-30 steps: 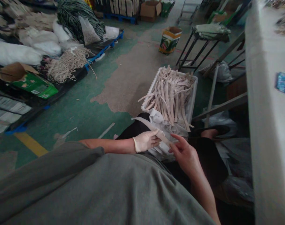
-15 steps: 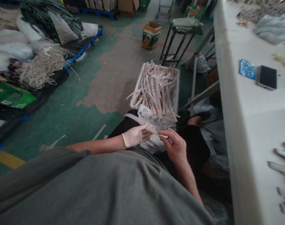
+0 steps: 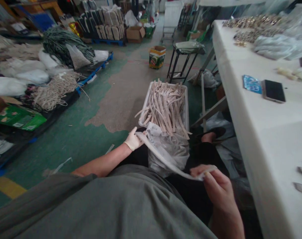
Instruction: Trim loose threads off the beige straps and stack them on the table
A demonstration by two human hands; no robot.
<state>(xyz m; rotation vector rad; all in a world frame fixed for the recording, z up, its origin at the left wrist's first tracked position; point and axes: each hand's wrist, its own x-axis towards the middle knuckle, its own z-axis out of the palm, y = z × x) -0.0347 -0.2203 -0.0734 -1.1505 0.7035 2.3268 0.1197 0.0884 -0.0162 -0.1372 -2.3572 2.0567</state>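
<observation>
I'm in a workshop: pale strips [image 3: 165, 106] fill a tub [image 3: 187, 108], cord [image 3: 53, 91] heaps a pallet [image 3: 101, 65], shiny pieces [image 3: 255, 22] litter my tabletop [image 3: 262, 132].

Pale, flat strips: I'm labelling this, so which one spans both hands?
The pale, flat, flexible strip running from the gloved left hand to the bare right hand; the heaped strips lie in the white rectangular plastic tray.

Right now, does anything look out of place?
Some strips overhang the white bin instead of lying inside, and a pale scrap lies loose on the green floor, left of the left hand, as if dropped.
</observation>
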